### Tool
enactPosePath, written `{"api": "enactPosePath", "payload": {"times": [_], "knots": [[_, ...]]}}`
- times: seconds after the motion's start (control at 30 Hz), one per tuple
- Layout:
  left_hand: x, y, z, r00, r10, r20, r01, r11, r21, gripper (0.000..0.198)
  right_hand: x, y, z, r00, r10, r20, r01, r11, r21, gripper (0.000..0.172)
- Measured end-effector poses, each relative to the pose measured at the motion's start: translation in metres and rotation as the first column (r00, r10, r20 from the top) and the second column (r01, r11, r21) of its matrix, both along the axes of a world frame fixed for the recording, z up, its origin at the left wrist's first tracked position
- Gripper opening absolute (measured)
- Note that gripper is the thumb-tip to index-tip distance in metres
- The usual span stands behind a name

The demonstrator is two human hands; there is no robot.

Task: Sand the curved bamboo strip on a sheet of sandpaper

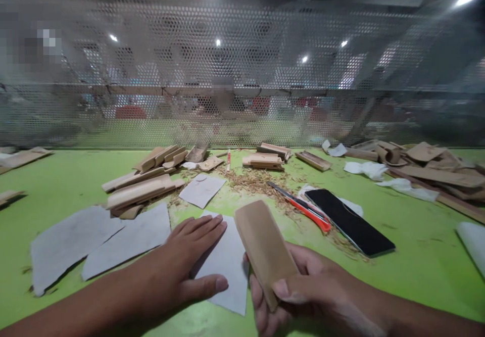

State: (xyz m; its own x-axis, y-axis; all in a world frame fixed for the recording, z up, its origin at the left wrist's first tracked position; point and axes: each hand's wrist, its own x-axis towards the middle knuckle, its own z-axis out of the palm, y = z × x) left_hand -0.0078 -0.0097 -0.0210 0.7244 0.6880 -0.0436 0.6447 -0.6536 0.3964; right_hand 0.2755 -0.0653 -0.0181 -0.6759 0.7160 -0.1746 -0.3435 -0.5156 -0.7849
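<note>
My right hand (pixel 299 286) grips a flat tan wooden piece (pixel 265 248) with rounded corners, thumb across its lower end and fingers underneath. The piece is tilted and held above the green table. My left hand (pixel 200 246) lies flat on a white sheet (pixel 229 271), with the fingers stretched out and the thumb apart. Just beyond the fingertips is a smaller pale sheet (pixel 202 189). An orange-handled utility knife (pixel 303 208) lies to the right of the wooden piece, beside a black phone (pixel 348 221).
Curved wooden pieces (pixel 140 190) are stacked at the back left, more (pixel 263 161) at the back middle. Wood shavings (pixel 253 180) litter the green table (pixel 71 185). Cut grey-white sheets (pixel 71 243) lie at left. A scrap pile (pixel 435 165) sits at right, and a perforated metal screen (pixel 227 74) stands behind.
</note>
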Motion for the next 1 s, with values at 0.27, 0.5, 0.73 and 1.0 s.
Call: {"api": "enactPosePath", "payload": {"times": [0.27, 0.5, 0.73, 1.0], "knots": [[-0.002, 0.000, -0.003, 0.999, -0.015, 0.037, 0.014, 1.000, 0.007, 0.086, 0.000, -0.001, 0.000, 0.999, 0.009, 0.047, -0.010, 1.000, 0.020, 0.043], [-0.004, 0.000, -0.004, 1.000, -0.009, 0.025, 0.009, 1.000, -0.006, 0.089, -0.003, -0.004, 0.002, 0.998, -0.012, 0.060, 0.008, 0.998, 0.061, 0.040], [0.004, -0.002, 0.006, 0.997, 0.011, 0.072, -0.011, 1.000, 0.001, 0.096, -0.006, -0.007, 0.004, 0.965, -0.072, 0.253, 0.011, 0.972, 0.235, 0.039], [0.009, -0.005, 0.020, 0.930, -0.131, 0.344, 0.010, 0.944, 0.331, 0.031, 0.004, 0.012, 0.005, 0.566, -0.601, 0.564, -0.393, 0.404, 0.826, 0.052]]}}
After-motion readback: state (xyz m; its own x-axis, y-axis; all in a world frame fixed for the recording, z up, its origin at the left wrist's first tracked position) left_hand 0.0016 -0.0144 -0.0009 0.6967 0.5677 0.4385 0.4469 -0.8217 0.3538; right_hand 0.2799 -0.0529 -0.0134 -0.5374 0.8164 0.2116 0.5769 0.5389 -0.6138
